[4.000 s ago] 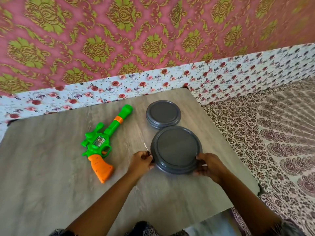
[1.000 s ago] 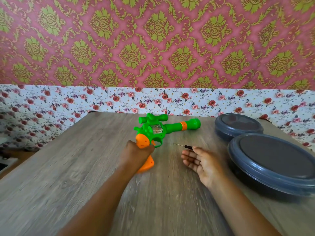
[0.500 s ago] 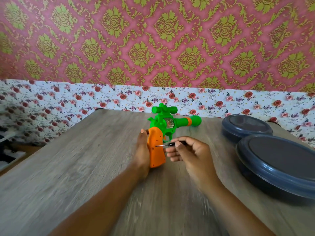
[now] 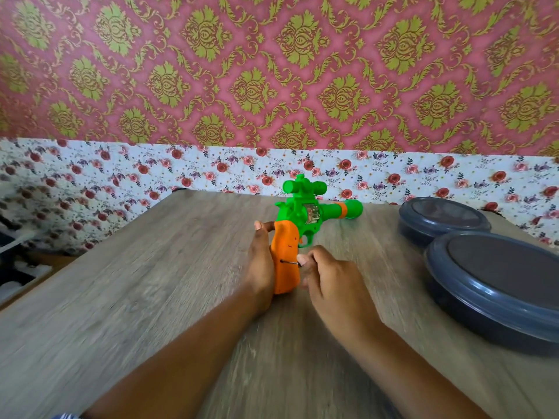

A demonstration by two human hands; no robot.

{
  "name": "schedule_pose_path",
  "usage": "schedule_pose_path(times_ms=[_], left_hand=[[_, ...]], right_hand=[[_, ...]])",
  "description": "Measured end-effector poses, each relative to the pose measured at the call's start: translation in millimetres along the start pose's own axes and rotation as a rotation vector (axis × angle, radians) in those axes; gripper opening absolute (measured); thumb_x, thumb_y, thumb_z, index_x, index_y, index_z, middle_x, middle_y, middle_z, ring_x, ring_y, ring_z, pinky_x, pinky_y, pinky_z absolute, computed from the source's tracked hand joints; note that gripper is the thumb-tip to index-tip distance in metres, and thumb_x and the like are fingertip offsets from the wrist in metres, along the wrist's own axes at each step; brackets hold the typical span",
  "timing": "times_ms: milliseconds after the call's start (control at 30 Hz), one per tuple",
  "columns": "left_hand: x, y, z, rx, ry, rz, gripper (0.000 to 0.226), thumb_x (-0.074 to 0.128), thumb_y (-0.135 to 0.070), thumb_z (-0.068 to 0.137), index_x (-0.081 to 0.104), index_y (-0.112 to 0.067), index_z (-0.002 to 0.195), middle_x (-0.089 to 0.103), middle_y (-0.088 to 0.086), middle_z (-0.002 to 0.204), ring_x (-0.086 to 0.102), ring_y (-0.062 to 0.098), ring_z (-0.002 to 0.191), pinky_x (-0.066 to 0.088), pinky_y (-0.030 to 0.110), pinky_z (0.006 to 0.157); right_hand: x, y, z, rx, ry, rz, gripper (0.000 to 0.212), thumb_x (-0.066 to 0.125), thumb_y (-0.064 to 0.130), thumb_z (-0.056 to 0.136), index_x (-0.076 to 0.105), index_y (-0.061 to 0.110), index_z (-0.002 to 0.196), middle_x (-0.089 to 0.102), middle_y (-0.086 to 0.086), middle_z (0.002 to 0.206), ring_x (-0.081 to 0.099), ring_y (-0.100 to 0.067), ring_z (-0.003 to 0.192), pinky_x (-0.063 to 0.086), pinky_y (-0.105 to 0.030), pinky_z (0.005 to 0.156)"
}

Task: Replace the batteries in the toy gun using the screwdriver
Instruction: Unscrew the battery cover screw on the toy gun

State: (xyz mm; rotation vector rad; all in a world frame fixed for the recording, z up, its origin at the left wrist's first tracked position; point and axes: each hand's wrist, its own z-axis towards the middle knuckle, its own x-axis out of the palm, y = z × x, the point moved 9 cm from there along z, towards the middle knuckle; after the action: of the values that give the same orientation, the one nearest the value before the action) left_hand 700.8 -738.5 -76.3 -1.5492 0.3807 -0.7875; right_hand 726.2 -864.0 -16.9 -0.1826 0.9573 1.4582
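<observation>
Here, low in the centre of the frame, the right hand (image 4: 325, 275) is pinching a screwdriver (image 4: 289, 262), its tip pressing sideways into the orange grip, presumably to loosen the battery-cover screw. Just left of it, the left hand (image 4: 260, 261) is clasping the grip's back, likely bracing against that push. Further up, the gun (image 4: 305, 225) is standing on the table (image 4: 151, 282), barrel pointing right. At right, two grey tubs (image 4: 490, 285) are sitting well apart.

Two dark grey round lidded containers sit at the right of the wooden table (image 4: 151, 297), the nearer container (image 4: 496, 285) touching the farther container (image 4: 443, 219), before rose-print fabric (image 4: 121, 170) (pink-and-gold damask wallpaper (image 4: 272, 71) above).
</observation>
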Motion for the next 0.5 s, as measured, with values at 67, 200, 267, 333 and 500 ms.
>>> schedule_pose_path(times_ms=[67, 200, 267, 333, 500], left_hand=[[-1.6, 1.3, 0.2, -0.004, -0.02, 0.003, 0.045, 0.015, -0.059, 0.095, 0.054, -0.04, 0.102, 0.067, 0.014, 0.106, 0.066, 0.029, 0.094, 0.052, 0.048, 0.088], [-4.5, 2.2, -0.6, 0.003, -0.06, 0.02, 0.045, 0.017, -0.06, 0.094, 0.057, -0.041, 0.1, 0.068, 0.015, 0.107, 0.066, 0.032, 0.1, 0.049, 0.054, 0.093], [-3.2, 1.6, -0.9, 0.021, -0.063, 0.049, 0.045, 0.019, -0.062, 0.094, 0.058, -0.042, 0.1, 0.068, 0.015, 0.109, 0.065, 0.032, 0.102, 0.048, 0.057, 0.093], [-3.0, 0.1, -0.7, 0.047, -0.071, 0.08, 0.043, 0.019, -0.06, 0.095, 0.058, -0.042, 0.1, 0.066, 0.014, 0.113, 0.063, 0.031, 0.105, 0.048, 0.057, 0.094], [-2.3, -6.6, -3.2, 0.116, -0.086, 0.138, 0.038, 0.022, -0.054, 0.098, 0.057, -0.041, 0.092, 0.067, 0.004, 0.1, 0.064, 0.02, 0.094, 0.054, 0.039, 0.084]], right_hand=[[1.7, -0.6, -0.3, 0.016, -0.001, -0.026, 0.061, 0.013, 0.058, 0.084, 0.056, 0.014, 0.088, 0.065, -0.007, 0.062, 0.062, -0.028, 0.059, 0.048, -0.039, 0.052], [-5.3, -1.4, 0.3, 0.028, -0.042, -0.104, 0.054, 0.022, 0.054, 0.088, 0.055, 0.014, 0.073, 0.059, -0.01, 0.056, 0.056, -0.03, 0.053, 0.026, -0.028, 0.045], [-5.4, -6.3, 1.1, 0.075, -0.004, -0.134, 0.054, 0.023, 0.053, 0.089, 0.056, 0.015, 0.072, 0.062, -0.008, 0.062, 0.058, -0.027, 0.058, 0.031, -0.031, 0.047], [-5.0, -10.2, 1.5, 0.109, 0.022, -0.158, 0.054, 0.019, 0.052, 0.088, 0.057, 0.014, 0.074, 0.064, -0.006, 0.066, 0.057, -0.025, 0.061, 0.037, -0.033, 0.051], [-7.8, -3.8, 2.5, 0.072, 0.005, -0.159, 0.035, 0.035, 0.04, 0.091, 0.046, 0.018, 0.066, 0.058, -0.011, 0.055, 0.05, -0.029, 0.05, 0.021, -0.028, 0.044]])
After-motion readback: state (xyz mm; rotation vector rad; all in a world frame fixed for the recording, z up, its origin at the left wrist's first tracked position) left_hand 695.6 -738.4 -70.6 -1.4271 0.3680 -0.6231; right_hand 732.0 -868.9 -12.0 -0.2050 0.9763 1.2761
